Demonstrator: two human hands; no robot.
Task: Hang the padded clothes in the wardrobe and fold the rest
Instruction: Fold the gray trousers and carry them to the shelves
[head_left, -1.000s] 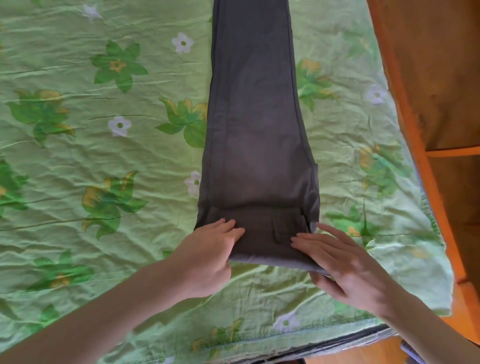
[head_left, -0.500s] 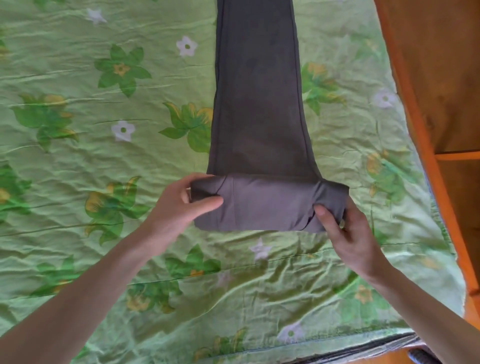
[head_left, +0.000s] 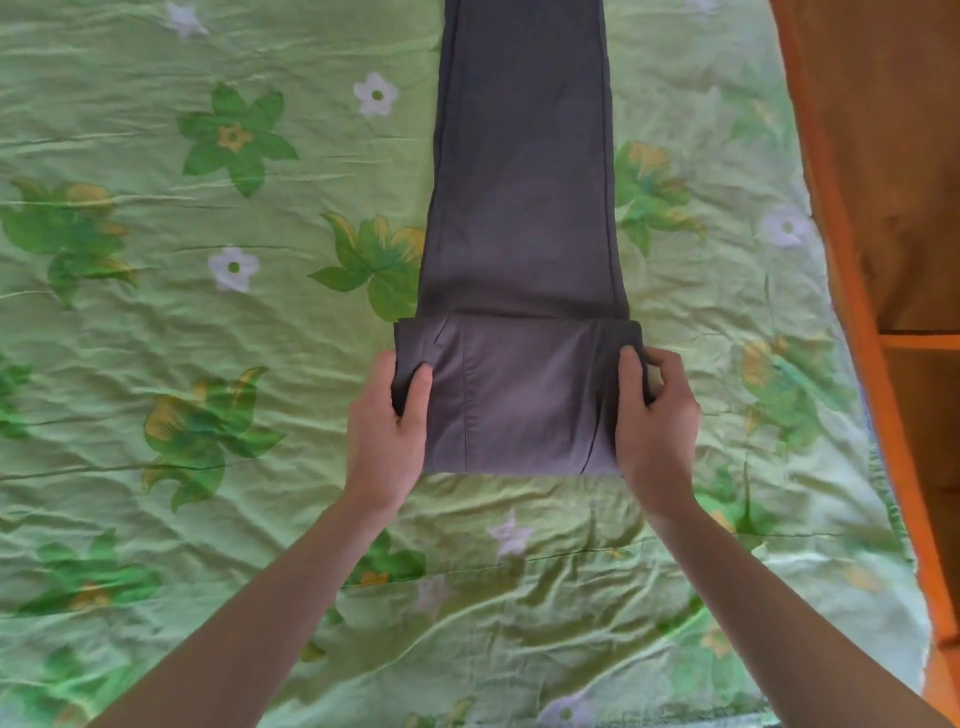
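A pair of dark grey trousers (head_left: 524, 182) lies lengthwise on the bed, legs together, running off the top of the view. Their near end is turned over into a folded block (head_left: 519, 395) lying on top of the legs. My left hand (head_left: 387, 431) grips the block's left edge, thumb on top and fingers underneath. At the block's right edge my right hand (head_left: 657, 421) holds the cloth the same way, its thumb pressed into the fabric.
A green bedspread (head_left: 208, 364) with flower print, wrinkled, covers the bed all around the trousers. An orange wooden bed frame (head_left: 852, 260) runs along the right side, with brown wooden floor or furniture beyond it.
The folded end of the trousers has been turned over once more away from me, from a narrow band into a thicker, taller block. Both hands went with it and grip its sides.
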